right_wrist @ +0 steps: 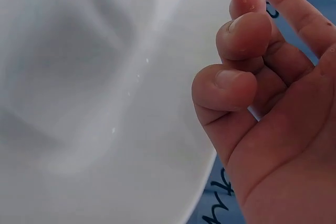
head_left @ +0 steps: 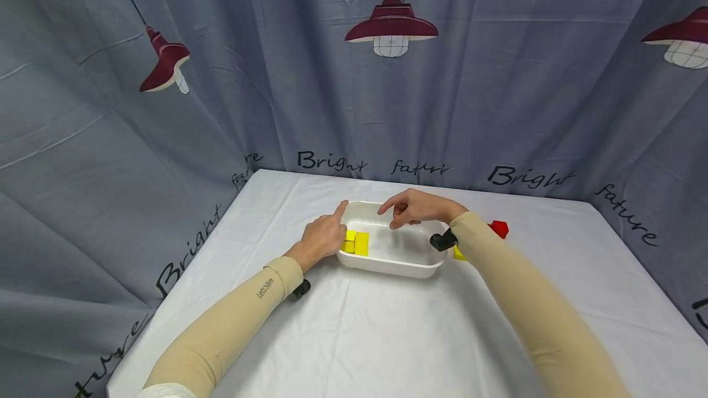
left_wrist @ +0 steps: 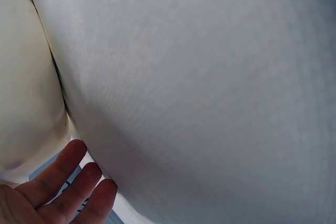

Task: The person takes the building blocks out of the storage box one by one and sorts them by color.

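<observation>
A white rectangular tray [head_left: 389,266] stands on the table, with yellow blocks [head_left: 361,244] lying together at its left end. My left hand [head_left: 323,233] rests at the tray's left end, its index finger pointing away along the rim. Three fingers of that hand show lightly bent in the left wrist view, beside the tray's pale wall [left_wrist: 31,87]. Over the tray's far side hovers my right hand [head_left: 417,206], index finger extended. Its other fingers [right_wrist: 239,38] are loosely bent in the right wrist view, and nothing shows between them.
Right of the tray lie a red block [head_left: 499,228] and a yellow block [head_left: 459,254], both partly hidden by the right forearm. A white cloth [head_left: 354,336] covers the table. Grey-blue curtains [head_left: 321,91] with printed lamps hang behind and at the sides.
</observation>
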Demonstrator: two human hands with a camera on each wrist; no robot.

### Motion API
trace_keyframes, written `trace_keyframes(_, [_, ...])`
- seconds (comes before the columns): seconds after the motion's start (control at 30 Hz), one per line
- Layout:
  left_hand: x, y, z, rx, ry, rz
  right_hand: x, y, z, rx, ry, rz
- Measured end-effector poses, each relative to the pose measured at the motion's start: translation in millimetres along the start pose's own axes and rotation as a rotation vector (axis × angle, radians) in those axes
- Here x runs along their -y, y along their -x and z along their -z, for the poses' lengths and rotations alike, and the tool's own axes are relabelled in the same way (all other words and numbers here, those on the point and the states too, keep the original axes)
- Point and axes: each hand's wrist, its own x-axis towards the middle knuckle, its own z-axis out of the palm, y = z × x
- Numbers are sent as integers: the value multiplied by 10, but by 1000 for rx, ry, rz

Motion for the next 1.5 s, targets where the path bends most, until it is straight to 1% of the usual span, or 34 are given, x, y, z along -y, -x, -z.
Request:
trace_keyframes(0.3, [-9, -9, -4, 8, -18, 10, -41, -180, -109, 35, -17, -21])
trace_keyframes(0.5, [-9, -9, -10, 3, -27, 9, -75, -286, -188, 69, -48, -17])
trace_keyframes(0.73, [-13, -10, -12, 9, -30, 13, -100, -373, -280, 96, -52, -6])
trace_keyframes(1.13, [-15, -11, -25, 13, -32, 14, -145, -492, -384, 85, -68, -24])
trace_keyframes(1.4, [-18, -4, -13, 13, -23, 16, -211, -534, -422, 91, -96, -80])
trace_keyframes(1.5, [-16, -5, -10, 9, -23, 17, -220, -557, -426, 90, -100, -83])
